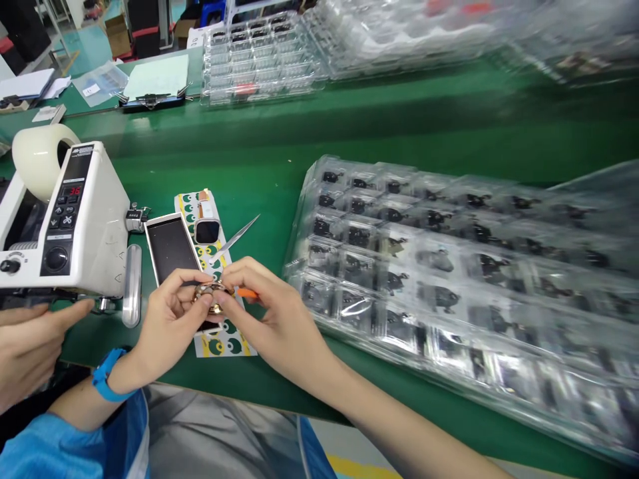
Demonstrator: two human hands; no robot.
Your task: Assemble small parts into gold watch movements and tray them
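Note:
My left hand (172, 319) and my right hand (272, 313) pinch a small, shiny gold-coloured metal part (212, 291) between thumbs and fingers. Its exact kind is hard to tell, as the fingertips cover much of it. An orange piece (247, 293) shows by my right fingers; whether I hold it is unclear. Beneath the hands lie a white-framed black tray (172, 246) and a sticker sheet (204, 251) with green and yellow shapes. On that sheet rests a rounded, dark-faced watch-like piece (207, 231). A pointed silver tool (238, 236) lies just beyond my right hand.
A white tape dispenser (84, 219) stands at left, with another person's hand (37, 346) before it. Clear compartment trays (424, 266) holding dark parts, partly motion-blurred, fill the right. More clear trays (264, 56) and a clipboard (157, 80) sit on the back ledge.

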